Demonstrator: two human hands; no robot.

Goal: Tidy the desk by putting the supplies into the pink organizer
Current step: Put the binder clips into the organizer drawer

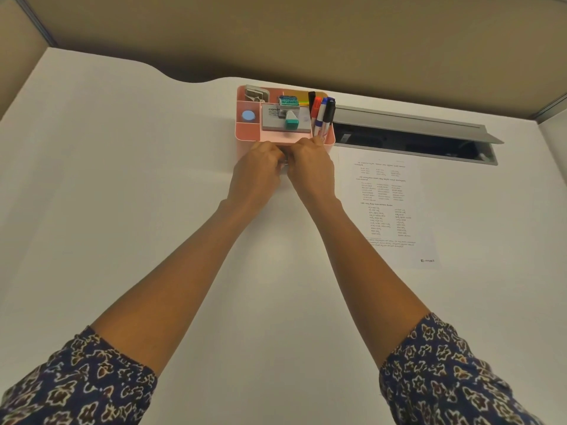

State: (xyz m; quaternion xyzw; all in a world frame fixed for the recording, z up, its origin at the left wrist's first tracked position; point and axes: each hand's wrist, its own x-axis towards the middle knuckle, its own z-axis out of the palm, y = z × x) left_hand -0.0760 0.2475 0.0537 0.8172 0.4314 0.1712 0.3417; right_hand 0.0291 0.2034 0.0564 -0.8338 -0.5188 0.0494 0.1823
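Observation:
The pink organizer (245, 133) stands at the far side of the white desk. In it I see a grey stamp pad (273, 118) with a teal-handled stamp (291, 121) on top, a blue round item (248, 116) at the left, a grey stapler (256, 92) at the back left, and several markers (322, 113) upright at the right. My left hand (256, 173) and my right hand (311, 168) meet at the organizer's front, fingers curled against its front edge. Something small and metallic shows between the fingertips; what it is cannot be told.
A printed sheet of paper (389, 207) lies to the right of my hands. Behind it an open grey cable hatch (414, 133) is set into the desk. Beige partition walls close off the back.

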